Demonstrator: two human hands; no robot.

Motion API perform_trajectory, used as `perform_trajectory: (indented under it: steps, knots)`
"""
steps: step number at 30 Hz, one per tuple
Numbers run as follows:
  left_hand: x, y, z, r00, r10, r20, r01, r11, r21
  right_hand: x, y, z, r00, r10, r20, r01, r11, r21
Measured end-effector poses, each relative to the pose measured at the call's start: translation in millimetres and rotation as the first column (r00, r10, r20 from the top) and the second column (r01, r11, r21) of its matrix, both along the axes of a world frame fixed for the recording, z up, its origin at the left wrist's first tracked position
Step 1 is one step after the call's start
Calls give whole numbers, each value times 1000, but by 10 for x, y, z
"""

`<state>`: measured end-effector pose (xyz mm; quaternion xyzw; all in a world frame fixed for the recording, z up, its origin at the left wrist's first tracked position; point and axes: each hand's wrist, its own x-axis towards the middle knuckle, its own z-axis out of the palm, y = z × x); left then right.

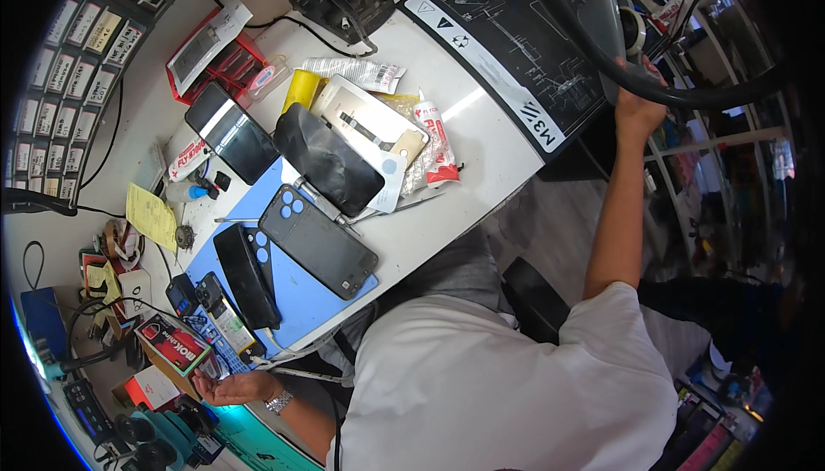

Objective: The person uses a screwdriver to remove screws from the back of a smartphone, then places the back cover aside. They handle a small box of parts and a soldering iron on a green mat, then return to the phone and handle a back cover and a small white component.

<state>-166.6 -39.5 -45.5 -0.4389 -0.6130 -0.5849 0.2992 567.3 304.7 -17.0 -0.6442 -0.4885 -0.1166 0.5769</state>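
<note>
My right hand (638, 110) reaches to the far right, partly hidden behind a thick black hose (687, 97). Its fingers close on the lower end of a grey holder with a white roll (606, 33), which looks like a tape dispenser. My left hand (234, 388), with a metal watch at the wrist, hovers palm up at the lower left, fingers loosely spread and nothing in them. Nearest to it are a red-and-black box (174, 342) and an opened phone (228, 321). On a blue mat (305, 316) lie a dark phone back (318, 241) and a black phone (247, 275).
More phones, including a cracked-looking black one (329, 159), lie mid-table by a red-and-white tube (436, 140). A red case (228, 67) stands behind. A black printed mat (516, 45) covers the right side. Labelled drawers (77, 67) rise at left; a microscope (159, 437) stands lower left.
</note>
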Motion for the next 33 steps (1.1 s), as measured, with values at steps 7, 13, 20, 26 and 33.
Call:
perform_trajectory:
  steps: [7, 13, 20, 26, 33]
  knots:
    - [6, 37, 9, 1000, 23, -7, -23, 1000, 9, -1061, -18, 367, 988, 116, 105, -119, 993, 24]
    - [78, 62, 45, 1000, 20, 19, -20, 1000, 17, -962, 538, -77, 937, -27, 348, 190, 876, -444]
    - [136, 61, 57, 997, 71, 15, -71, 997, -9, -887, 588, -147, 950, 26, 312, 95, 926, -366]
    - [191, 69, 79, 993, 97, 67, -98, 995, 4, -857, 604, -141, 975, 10, 222, 84, 909, -408]
    - [216, 86, 85, 988, 131, 81, -131, 991, -12, -1246, 386, 143, 985, 168, 37, -150, 946, -287]
